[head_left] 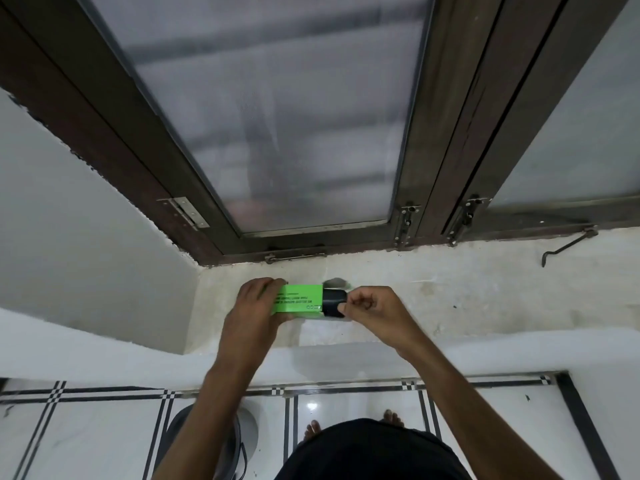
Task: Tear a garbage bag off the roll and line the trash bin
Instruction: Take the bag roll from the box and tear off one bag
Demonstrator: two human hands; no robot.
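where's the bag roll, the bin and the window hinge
garbage bag roll (300, 299): head view, on its green paper label
trash bin (250, 432): head view, on its grey rim, floor lower left
window hinge (185, 211): head view, on the metal plate

Matt green paper label on glossy black plastic roll (rough plaster sill beneath)

frosted window, hinge, tiled floor

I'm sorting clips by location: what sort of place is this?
Probably a room in a home, at a window. Signs: a frosted window in a dark wooden frame, a plastered sill, and a glossy tiled floor with a grey bin on it.
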